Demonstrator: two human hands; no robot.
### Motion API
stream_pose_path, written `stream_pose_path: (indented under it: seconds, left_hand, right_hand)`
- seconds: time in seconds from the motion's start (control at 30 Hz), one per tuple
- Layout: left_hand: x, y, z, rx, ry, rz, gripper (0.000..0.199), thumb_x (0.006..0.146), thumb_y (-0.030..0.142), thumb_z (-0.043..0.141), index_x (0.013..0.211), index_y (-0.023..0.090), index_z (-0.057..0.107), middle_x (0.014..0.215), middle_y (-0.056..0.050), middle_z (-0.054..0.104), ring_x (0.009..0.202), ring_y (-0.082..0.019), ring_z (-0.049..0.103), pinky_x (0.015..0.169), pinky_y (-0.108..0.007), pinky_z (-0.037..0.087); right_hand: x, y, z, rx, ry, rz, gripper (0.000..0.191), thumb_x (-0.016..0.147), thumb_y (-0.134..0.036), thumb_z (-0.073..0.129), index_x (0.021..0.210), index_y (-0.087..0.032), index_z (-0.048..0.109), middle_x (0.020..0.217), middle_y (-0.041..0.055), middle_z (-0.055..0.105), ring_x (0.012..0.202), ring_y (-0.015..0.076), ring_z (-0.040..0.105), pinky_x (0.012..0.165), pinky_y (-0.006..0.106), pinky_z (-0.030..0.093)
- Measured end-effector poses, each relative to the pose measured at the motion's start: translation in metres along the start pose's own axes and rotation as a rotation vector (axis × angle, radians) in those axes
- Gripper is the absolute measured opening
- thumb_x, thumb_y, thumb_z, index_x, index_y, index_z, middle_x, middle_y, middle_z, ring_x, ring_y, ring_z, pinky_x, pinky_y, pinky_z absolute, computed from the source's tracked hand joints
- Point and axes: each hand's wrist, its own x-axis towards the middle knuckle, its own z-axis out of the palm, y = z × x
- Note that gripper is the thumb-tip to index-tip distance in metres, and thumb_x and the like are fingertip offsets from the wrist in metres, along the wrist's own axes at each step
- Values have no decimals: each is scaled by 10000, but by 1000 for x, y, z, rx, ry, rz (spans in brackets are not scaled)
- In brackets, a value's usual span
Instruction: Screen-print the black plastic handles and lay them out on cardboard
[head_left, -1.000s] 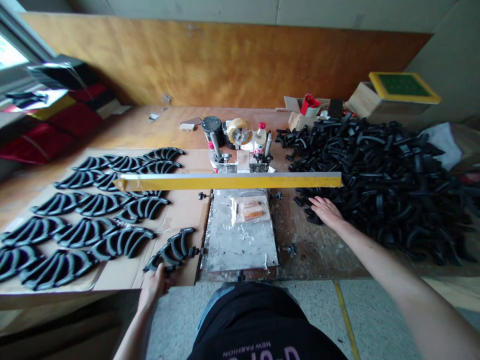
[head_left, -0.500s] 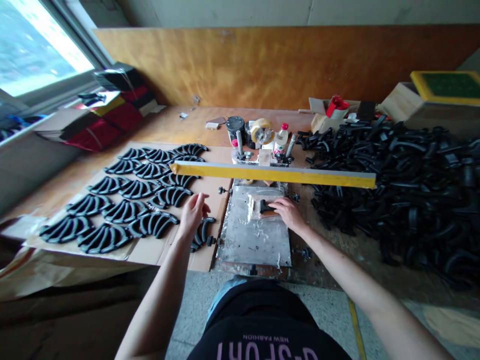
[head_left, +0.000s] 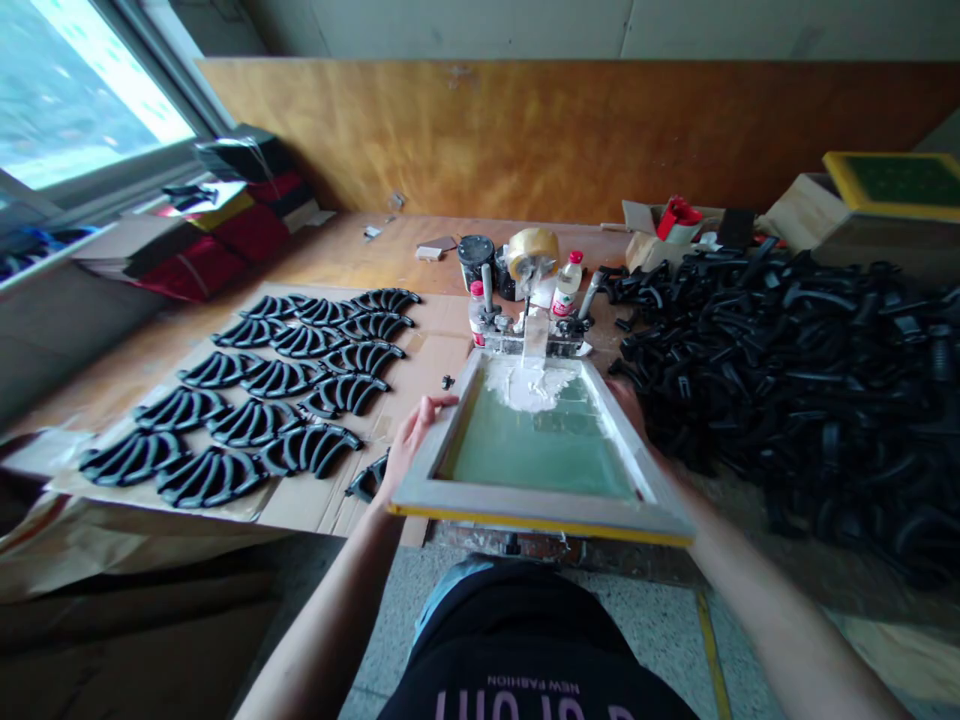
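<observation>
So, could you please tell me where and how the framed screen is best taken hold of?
Probably midway along both side rails of the framed screen, coming in from the outer sides: these straight bars flank the green mesh, whose far end carries white paste.

screen frame (head_left: 536,450) between laid-out parts (head_left: 279,378) left, heaped parts (head_left: 787,380) right

- The bare right hand (head_left: 627,404) is partly hidden by the grey rectangular frame with green mesh (head_left: 525,501); the surface beneath is concealed.
- The heap of curved black plastic parts (head_left: 757,350) is cut off by the right edge.
- The large pinkish lettering (head_left: 516,706) is cropped below.
</observation>
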Motion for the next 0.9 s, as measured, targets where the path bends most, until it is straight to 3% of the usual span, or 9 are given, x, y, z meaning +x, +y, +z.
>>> stream_pose_path:
  seconds: [0.1,0.17,0.23,0.3,0.43,0.6,0.67,0.8,0.9]
  left_hand:
    - [-15,-47,-7,63,-62,-160,560,802,593,585,1177,185,662,990,-55,709,857,-209,646,707,-262,499]
    - [-18,-79,-6,33,-96,-242,682,782,559,623,1356,200,535,917,-48,709,778,-198,649,669,-270,502]
    - [-16,-104,-4,26,-106,-276,773,775,533,640,1441,200,431,893,-45,707,750,-191,652,671,-279,509]
    - [-12,-119,-3,44,-96,-268,764,787,527,629,1443,191,429,934,-57,711,788,-192,660,707,-285,514]
    - [-9,-124,-2,25,-82,-256,714,784,534,635,1387,175,506,1066,-89,713,940,-224,665,798,-295,517]
    - [-10,-120,-1,1,-75,-265,689,777,519,651,1363,177,533,1167,-100,692,1017,-243,651,861,-314,506]
    - [-10,-119,-1,-8,-63,-261,680,772,518,655,1350,177,546,1174,-103,690,1011,-245,653,852,-316,510]
    - [-10,-116,0,-16,-61,-279,705,762,516,662,1363,172,531,1023,-89,726,903,-233,674,766,-308,526]
    - [-10,-114,-2,12,-61,-296,722,761,510,664,1379,170,513,899,-64,727,781,-203,673,681,-279,515]
  right_hand:
    - [29,1,-17,25,201,103,438,955,-246,366,1354,-125,500,1325,186,521,1210,305,484,1016,468,407]
    - [55,-17,-20,69,283,25,481,907,-260,510,1366,-123,475,1425,169,429,1287,304,409,1072,450,359]
    - [78,-41,-18,83,243,-90,499,854,-231,604,1331,-133,494,1390,159,462,1261,299,420,1052,435,370]
    - [92,-62,-11,60,118,-131,358,840,-189,618,1193,-143,576,1198,146,592,1127,279,500,960,402,421]
    - [78,-81,-1,3,-65,-166,84,840,-138,586,909,-155,630,910,104,655,922,236,555,815,329,439]
    - [35,-74,-13,90,-179,-555,200,763,-25,531,855,-162,643,858,68,651,889,211,562,785,293,424]
    - [32,-71,-19,165,-230,-613,212,751,-22,535,829,-182,651,823,43,649,858,195,569,769,279,424]
    - [38,-76,-14,207,-130,-473,212,776,-38,526,815,-191,669,830,50,661,855,207,576,762,301,439]
    - [28,-80,-3,218,-42,-505,284,788,-13,494,935,-169,681,932,89,677,968,229,568,835,340,455]
